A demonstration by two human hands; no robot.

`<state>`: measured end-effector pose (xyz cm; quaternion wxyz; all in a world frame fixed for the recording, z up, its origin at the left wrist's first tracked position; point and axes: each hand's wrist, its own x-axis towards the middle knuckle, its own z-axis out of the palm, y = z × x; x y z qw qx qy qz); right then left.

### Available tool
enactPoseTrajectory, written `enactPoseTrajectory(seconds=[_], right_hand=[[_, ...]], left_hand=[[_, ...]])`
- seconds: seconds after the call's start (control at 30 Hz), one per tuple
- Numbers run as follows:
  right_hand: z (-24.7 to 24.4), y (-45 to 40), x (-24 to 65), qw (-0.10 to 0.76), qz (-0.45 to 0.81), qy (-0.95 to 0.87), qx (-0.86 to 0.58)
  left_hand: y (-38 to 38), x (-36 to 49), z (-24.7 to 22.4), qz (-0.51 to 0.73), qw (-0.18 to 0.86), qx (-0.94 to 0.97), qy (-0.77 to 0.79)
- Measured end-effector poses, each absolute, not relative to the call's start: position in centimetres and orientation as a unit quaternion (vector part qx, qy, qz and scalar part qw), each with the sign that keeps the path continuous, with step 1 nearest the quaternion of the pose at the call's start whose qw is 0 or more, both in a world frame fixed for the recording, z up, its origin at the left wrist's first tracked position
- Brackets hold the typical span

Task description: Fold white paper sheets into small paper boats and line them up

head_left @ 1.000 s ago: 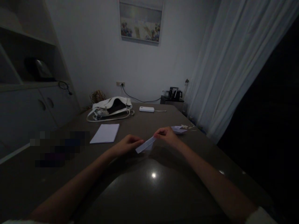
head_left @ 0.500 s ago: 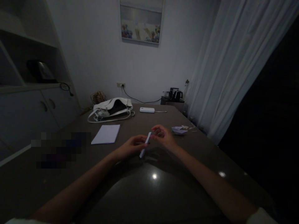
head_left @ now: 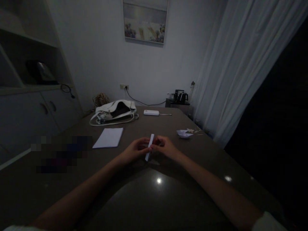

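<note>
A narrow folded strip of white paper [head_left: 149,147] is held tilted above the dark table, near the middle of the view. My left hand [head_left: 137,148] grips it from the left, thumb in front and fingers behind. From the right, my right hand [head_left: 165,147] pinches the strip's edge, its thumb and fingertips close to my left thumb. A stack of white paper [head_left: 108,138] lies to the left of my hands. On the right sits a folded paper boat [head_left: 184,133].
At the table's [head_left: 154,199] far side are a white bag [head_left: 115,110] and a white power bank [head_left: 151,112] with a short cable. Small pale scraps [head_left: 193,130] lie beside the boat. Black kettles [head_left: 181,97] stand beyond the far right corner.
My right hand has moved left and its fingers have closed on the strip. The strip stands slightly more upright in my left hand.
</note>
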<state>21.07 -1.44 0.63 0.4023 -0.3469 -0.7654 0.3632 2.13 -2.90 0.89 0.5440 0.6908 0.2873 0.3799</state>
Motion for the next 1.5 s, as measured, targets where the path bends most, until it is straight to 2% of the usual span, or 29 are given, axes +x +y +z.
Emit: enactPoseTrajectory(seconds=[0.47,0.63,0.93,1.13,1.5], right_hand=[[0.8,-1.6,21.0,0.431,0.353,-0.752,-0.354],[0.0,-1.8,20.5,0.451,0.346,-0.729,-0.381],[-0.3,-0.9,20.7,0.464,0.484,-0.646,-0.365],[0.1,-1.4,20.6,0.446,0.535,-0.631,-0.34],[-0.4,-1.1,20.5,0.444,0.489,-0.672,-0.335]], left_hand=[[-2.8,2.0,1.1,0.394,0.511,0.698,0.311],[-3.4,2.4,0.9,0.359,0.503,0.72,0.316],[-3.4,2.1,1.2,0.355,0.375,0.786,0.339],[-3.3,2.1,1.3,0.386,0.362,0.781,0.331],[-3.6,2.0,2.0,0.382,0.349,0.803,0.296]])
